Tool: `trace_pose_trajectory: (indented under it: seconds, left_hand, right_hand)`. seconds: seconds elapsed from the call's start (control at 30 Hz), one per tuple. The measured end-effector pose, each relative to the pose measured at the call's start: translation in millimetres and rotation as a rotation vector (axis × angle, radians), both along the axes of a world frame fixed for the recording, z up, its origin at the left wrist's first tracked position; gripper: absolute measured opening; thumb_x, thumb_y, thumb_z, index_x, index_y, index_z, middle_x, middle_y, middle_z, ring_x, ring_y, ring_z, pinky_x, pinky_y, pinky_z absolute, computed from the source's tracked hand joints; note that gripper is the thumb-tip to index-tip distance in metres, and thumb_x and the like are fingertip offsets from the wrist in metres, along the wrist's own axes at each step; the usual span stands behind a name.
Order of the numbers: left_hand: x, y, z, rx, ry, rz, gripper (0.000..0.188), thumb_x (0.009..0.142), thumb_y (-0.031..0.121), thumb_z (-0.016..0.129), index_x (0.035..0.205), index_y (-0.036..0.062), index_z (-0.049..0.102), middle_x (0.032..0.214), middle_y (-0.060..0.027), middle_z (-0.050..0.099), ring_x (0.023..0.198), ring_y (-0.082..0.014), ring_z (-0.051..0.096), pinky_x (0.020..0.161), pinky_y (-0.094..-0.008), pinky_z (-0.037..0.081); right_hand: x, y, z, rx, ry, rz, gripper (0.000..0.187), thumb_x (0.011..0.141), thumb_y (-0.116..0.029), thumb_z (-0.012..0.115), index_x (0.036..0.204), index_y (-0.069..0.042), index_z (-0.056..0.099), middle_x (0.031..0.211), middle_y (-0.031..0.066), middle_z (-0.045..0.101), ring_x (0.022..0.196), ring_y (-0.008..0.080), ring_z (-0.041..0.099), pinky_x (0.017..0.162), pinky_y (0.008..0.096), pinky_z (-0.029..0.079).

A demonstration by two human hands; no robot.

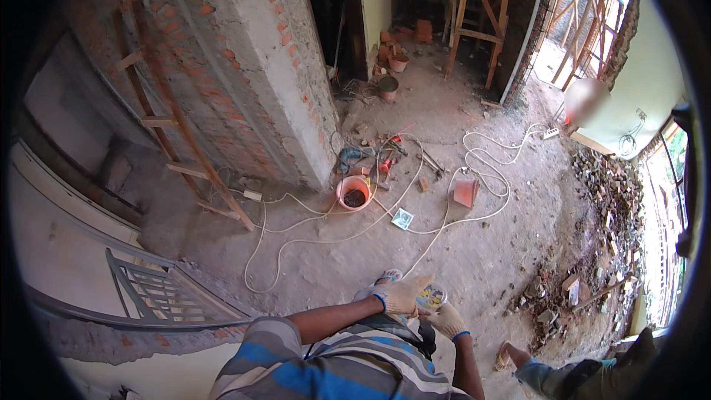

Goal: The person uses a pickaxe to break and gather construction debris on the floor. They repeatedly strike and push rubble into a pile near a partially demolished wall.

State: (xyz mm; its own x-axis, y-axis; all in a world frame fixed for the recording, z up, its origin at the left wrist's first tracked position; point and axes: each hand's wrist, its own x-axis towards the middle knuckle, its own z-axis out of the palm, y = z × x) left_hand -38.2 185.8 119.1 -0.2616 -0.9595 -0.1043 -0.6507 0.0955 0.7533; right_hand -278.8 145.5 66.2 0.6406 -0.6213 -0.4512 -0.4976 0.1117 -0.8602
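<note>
Building site, exposed brickwork (226,107), rubble heap (611,204)

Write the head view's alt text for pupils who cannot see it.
A gloved left hand and right hand meet at a round, partly yellow object above a dusty floor. Ahead, pale cable loops past an orange bucket; at left, a wooden ladder leans on a brick wall.

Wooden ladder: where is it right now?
In the head view, the wooden ladder stands at the left, beside the exposed brick wall, left of the grey column.
</note>
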Motion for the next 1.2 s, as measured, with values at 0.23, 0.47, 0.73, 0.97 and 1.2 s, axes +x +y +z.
trace_pose_trajectory:
  seconds: [0.23, 0.47, 0.73, 0.97, 1.2]
  left_hand:
    - [1, -16, -12, 0.118, -0.050, -0.105, 0.117, 0.066, 0.032, 0.093, 0.161, -0.0017, 0.034, 0.141, -0.0314, 0.060, 0.123, -0.0426, 0.065, 0.102, -0.0442, 0.054]
    - [8, -28, -37, 0.145, -0.150, -0.118, 0.102, 0.074, 0.045, 0.091, 0.154, 0.0003, 0.046, 0.135, -0.0287, 0.065, 0.120, -0.0418, 0.066, 0.100, -0.0451, 0.054]
    - [41, -40, -74, 0.339, -0.044, 0.151, 0.102, 0.080, 0.049, 0.088, 0.157, 0.0016, 0.040, 0.141, -0.0258, 0.062, 0.124, -0.0384, 0.065, 0.102, -0.0437, 0.052]
    - [110, -31, -173, 0.394, 0.269, 0.527, 0.078, 0.089, 0.040, 0.082, 0.146, -0.0026, 0.049, 0.123, -0.0203, 0.073, 0.108, -0.0308, 0.072, 0.091, -0.0382, 0.057]
    - [165, -17, -197, 0.469, 0.066, 0.748, 0.043, 0.098, 0.015, 0.068, 0.133, -0.0052, 0.054, 0.113, -0.0153, 0.075, 0.101, -0.0205, 0.071, 0.084, -0.0354, 0.056]
  right_hand:
    - [4, 3, 1, -0.199, 0.061, 0.088, 0.055, 0.082, -0.037, 0.087, 0.124, -0.004, 0.072, 0.120, 0.0132, 0.077, 0.110, 0.0289, 0.073, 0.095, 0.0415, 0.055]
    - [-26, 31, -26, 0.044, 0.115, -0.098, 0.073, 0.086, -0.031, 0.086, 0.145, 0.000, 0.056, 0.114, 0.0224, 0.074, 0.111, 0.0284, 0.072, 0.096, 0.0369, 0.055]
    - [-109, 63, -142, 0.111, 0.320, -0.571, 0.064, 0.094, -0.034, 0.074, 0.143, 0.002, 0.056, 0.118, 0.0191, 0.072, 0.100, 0.0269, 0.072, 0.085, 0.0370, 0.058]
    - [-181, 117, -157, 0.623, 0.210, -0.986, 0.054, 0.094, -0.032, 0.074, 0.133, 0.002, 0.060, 0.100, 0.0097, 0.067, 0.063, 0.0134, 0.056, 0.052, 0.0313, 0.045]
    - [-174, 119, -146, 0.659, 0.164, -1.125, 0.054, 0.095, -0.029, 0.073, 0.137, 0.000, 0.056, 0.097, 0.0089, 0.066, 0.063, 0.0141, 0.057, 0.051, 0.0306, 0.044]
